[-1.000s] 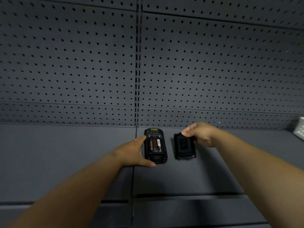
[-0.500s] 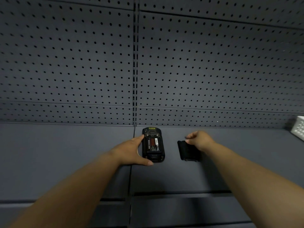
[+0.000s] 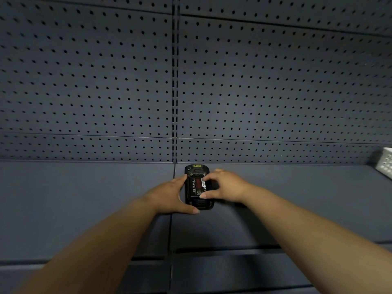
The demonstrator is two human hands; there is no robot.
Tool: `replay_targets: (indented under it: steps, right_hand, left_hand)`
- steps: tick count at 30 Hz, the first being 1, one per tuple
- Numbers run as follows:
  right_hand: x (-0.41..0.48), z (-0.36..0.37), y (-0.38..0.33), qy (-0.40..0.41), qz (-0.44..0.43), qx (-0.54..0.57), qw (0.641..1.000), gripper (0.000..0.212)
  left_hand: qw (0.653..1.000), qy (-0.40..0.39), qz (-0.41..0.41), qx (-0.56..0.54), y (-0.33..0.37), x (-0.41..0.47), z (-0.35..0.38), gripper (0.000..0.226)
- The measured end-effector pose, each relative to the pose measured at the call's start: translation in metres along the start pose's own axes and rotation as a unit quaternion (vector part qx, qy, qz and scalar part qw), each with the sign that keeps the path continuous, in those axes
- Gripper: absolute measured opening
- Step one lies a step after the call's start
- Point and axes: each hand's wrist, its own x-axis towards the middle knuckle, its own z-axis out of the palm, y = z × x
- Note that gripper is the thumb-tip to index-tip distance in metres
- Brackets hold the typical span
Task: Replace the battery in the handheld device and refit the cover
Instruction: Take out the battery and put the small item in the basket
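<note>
Handheld device (image 3: 198, 187) lay back-up on a matte dark grey shelf (image 3: 84, 204), just right of the seam btwn two shelf panels and close to the rear pegboard wall (image 3: 275, 92). Body was black plastic, oblong w/ rounded corners; long axis ran away from the person, yellow-marked end toward the pegboard. Rear compartment was uncovered, showing the battery (image 3: 199, 185): flat black rectangle w/ a red label and a small white barcode sticker. Left hand (image 3: 169, 197) cupped the device's left side, index fingertip at the upper edge, thumb along the near end. Right hand (image 3: 224, 187) was spread, fingertips and thumb resting on the battery; can't tell if gripping. White perforated bin (image 3: 385, 164) sat at far right.
</note>
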Motion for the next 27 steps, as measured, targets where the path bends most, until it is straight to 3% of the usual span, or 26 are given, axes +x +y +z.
replay_targets:
  steps: [8,15,21,27]
  right_hand:
    - [-0.005,-0.002,-0.005,-0.032,-0.082,-0.161,0.983,0.057]
    - [-0.012,0.006,-0.004,0.009,-0.116,-0.222,0.968,0.047]
    - [-0.015,0.009,-0.007,0.101,-0.121,-0.124,0.980,0.040]
    - [-0.009,0.008,-0.021,0.200,-0.033,0.021,0.979,0.034]
  left_hand:
    - [1.000,0.000,0.000,0.007,0.002,0.000,0.000,0.116]
    - [1.000,0.000,-0.002,0.012,0.003,-0.001,0.000,0.115]
    - [1.000,0.005,0.005,0.008,0.006,-0.004,0.000,0.111]
    - [1.000,0.011,0.010,0.005,0.008,-0.006,-0.001,0.108]
